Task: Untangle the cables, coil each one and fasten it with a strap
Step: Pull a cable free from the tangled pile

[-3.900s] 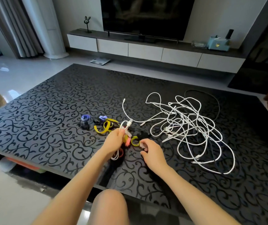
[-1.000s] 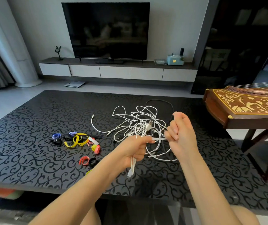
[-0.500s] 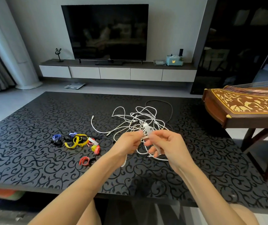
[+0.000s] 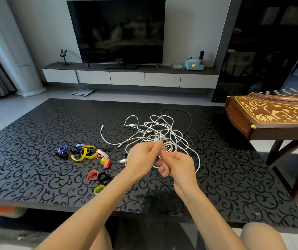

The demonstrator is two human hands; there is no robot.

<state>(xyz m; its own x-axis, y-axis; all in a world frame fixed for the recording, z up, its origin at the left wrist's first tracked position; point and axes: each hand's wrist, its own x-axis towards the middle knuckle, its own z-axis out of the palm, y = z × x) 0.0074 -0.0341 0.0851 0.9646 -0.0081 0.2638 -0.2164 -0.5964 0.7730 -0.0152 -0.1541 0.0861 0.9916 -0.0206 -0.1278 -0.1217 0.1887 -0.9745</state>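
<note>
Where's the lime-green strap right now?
In the head view, the lime-green strap lies left of centre on the table, nearest its front edge, just in front of the red strap.

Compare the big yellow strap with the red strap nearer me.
The yellow strap is larger and sprawls in loose open loops; the red strap is small and curled tight. The yellow strap lies farther off; the red strap nearer, beside a black strap. Both rest untouched on the table.

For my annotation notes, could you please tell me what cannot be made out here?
All in the head view.
Count of white cables: strands overlap.
Ends of black cable: under the white ones.
Whether the right hand grips strap or cable: its white strip is blurred.
</note>
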